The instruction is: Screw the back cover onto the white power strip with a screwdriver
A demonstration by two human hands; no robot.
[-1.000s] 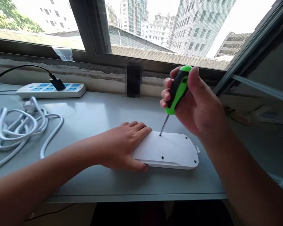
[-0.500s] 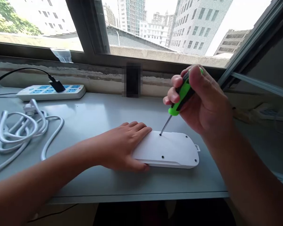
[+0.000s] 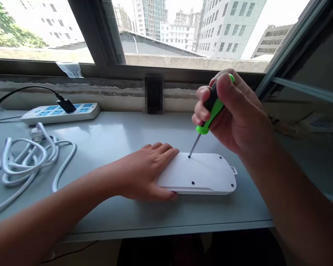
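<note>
The right hand [image 3: 233, 111] is closed around a screwdriver [image 3: 214, 105]. Its fingers [image 3: 201, 99] curl about the green-and-black handle and the thumb lies along it, hiding much of the grip. The thin steel shaft [image 3: 195, 145] slants down and left, its tip touching the far-left screw hole [image 3: 189, 156] of four that show on a long white plastic casing [image 3: 199, 173]. At this size, the tip's seating and any screw inside the holes are too small to make out.

The left hand [image 3: 147, 171] is open, palm down, resting flat across the casing's left end and hiding that part, so more holes could lie beneath it. One small tab [image 3: 233, 170] sticks out at the casing's right end. The casing lies on a grey worktop [image 3: 113, 136].

Left of the hands, one white cord [image 3: 24, 159] sits in loose coils, its plug [image 3: 36, 133] partly tangled in them. Against the far wall stands one white power strip [image 3: 59, 113] with blue sockets. A black plug adapter [image 3: 67, 106] covers some of them, so they cannot be counted, and a black cable [image 3: 24, 88] runs left out of view. Right of centre, one dark upright object [image 3: 154, 94] is pixelated beyond recognition. Beyond it, a mesh-screened window [image 3: 188, 37] shows tall buildings.
</note>
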